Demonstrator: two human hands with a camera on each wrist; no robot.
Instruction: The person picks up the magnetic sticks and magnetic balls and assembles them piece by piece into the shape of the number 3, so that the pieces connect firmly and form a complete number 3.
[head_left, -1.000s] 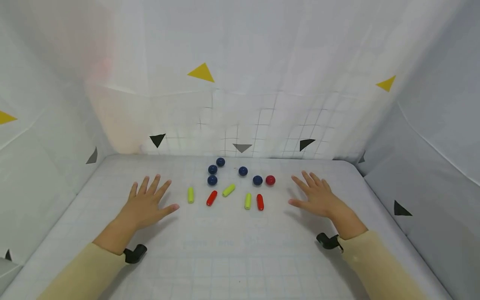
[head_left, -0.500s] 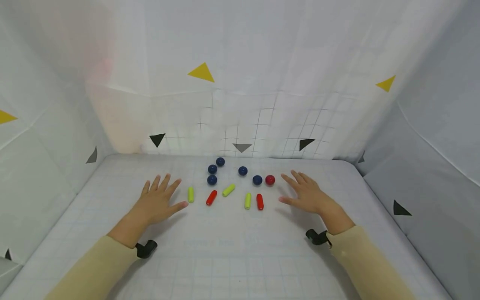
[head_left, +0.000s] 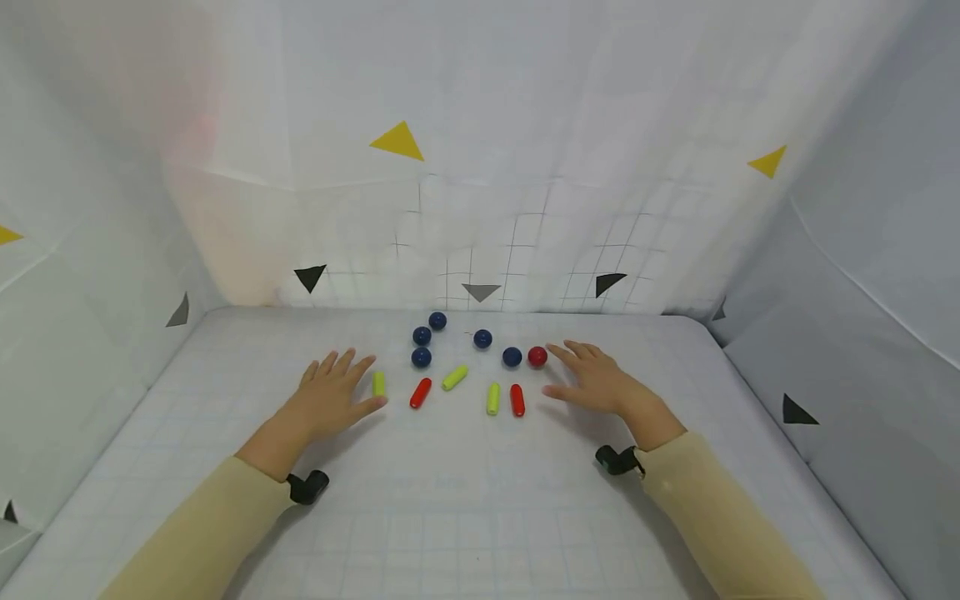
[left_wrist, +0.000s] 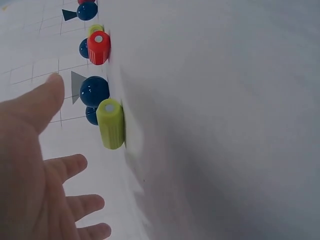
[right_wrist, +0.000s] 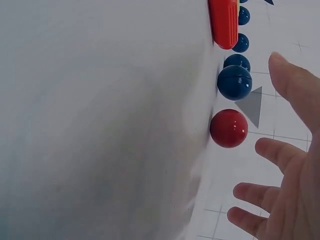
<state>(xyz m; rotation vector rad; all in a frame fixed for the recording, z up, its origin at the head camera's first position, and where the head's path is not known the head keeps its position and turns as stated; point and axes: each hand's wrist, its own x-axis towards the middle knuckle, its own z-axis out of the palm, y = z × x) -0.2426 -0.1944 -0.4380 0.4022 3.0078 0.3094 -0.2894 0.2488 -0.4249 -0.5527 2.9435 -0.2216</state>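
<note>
My left hand, fingers spread, hovers over the table beside a ribbed yellow-green cylinder and holds nothing. Over on the right, my right hand is also spread and bare, its index fingertip near a red ball. Between the hands lie a red cylinder, a second red cylinder, a yellow-green cylinder and another yellow-green cylinder. Behind them sit several dark blue balls, among them one blue ball just left of the red one.
A white table with faint grid lines carries everything. White sheeting with black, grey and yellow triangles rises behind it and on both sides. Each wrist bears a small black camera, such as the left wrist camera.
Both hands have moved inward, the left to the right and the right to the left, closer to the cylinders and the red ball. The pieces stay in place; the head view shifts slightly.
</note>
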